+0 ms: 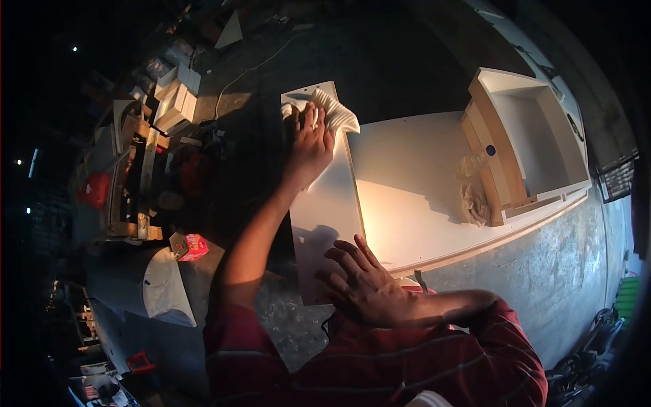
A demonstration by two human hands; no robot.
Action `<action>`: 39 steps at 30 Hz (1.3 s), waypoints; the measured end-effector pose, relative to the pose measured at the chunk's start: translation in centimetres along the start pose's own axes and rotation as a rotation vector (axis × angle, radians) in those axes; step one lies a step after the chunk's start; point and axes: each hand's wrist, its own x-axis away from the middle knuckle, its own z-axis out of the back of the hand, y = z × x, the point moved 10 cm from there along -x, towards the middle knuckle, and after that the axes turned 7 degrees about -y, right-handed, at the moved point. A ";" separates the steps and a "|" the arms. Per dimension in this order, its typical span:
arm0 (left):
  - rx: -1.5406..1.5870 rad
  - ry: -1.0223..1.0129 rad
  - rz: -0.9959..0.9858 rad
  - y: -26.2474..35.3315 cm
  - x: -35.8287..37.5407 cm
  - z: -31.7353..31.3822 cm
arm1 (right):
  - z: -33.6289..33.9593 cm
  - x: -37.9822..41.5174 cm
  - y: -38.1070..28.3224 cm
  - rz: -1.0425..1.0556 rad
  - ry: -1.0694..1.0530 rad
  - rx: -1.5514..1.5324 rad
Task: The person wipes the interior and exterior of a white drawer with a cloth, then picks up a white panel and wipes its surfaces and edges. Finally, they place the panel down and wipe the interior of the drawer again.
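My left hand (312, 146) presses a striped white cloth (336, 112) onto the far end of a long, narrow white board (325, 203). The cloth bunches around its fingers and drapes over the board's right edge. Nearer to my body, my right hand (369, 285) is over the near end of the same board, fingers spread and holding nothing. A wider white panel (413, 149) lies to the right of the narrow board.
A white box with a wooden front (498, 156) stands on the panel's right end, crumpled clear plastic (475, 203) beside it. On the left are a red carton (190, 247), a curved white piece (166, 288) and small wooden boxes (175, 108). A cord (251, 71) crosses the dark floor.
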 end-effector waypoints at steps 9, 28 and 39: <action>0.065 0.252 -0.158 -1.9 -4.9 -1.5 | -1.0 -1.3 0.1 -0.220 0.029 0.133; 1.120 0.356 0.551 -12.4 -5.8 -10.2 | -2.6 -3.7 -1.5 -0.188 0.058 0.400; 0.963 0.050 0.706 -14.2 -10.3 -18.6 | -2.2 -3.2 -0.8 -0.215 0.131 0.339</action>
